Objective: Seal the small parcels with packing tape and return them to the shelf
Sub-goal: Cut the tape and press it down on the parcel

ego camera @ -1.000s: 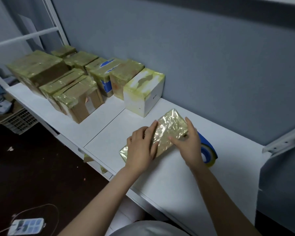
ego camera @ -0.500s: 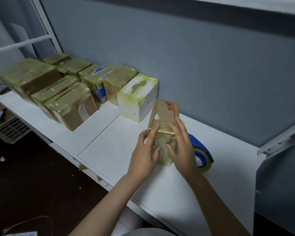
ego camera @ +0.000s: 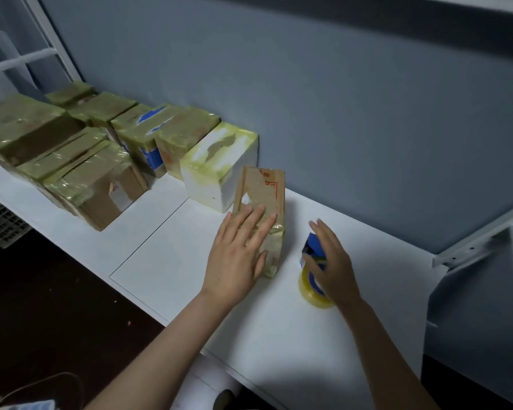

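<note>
Parcel (ego camera: 261,187) against flat left hand (ego camera: 237,255)

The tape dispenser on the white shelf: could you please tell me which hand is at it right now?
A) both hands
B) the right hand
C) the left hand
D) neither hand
B: the right hand lies over the tape dispenser, though whether it grips it is unclear, while the left hand rests flat, fingers straight, on the brown parcel.
</note>
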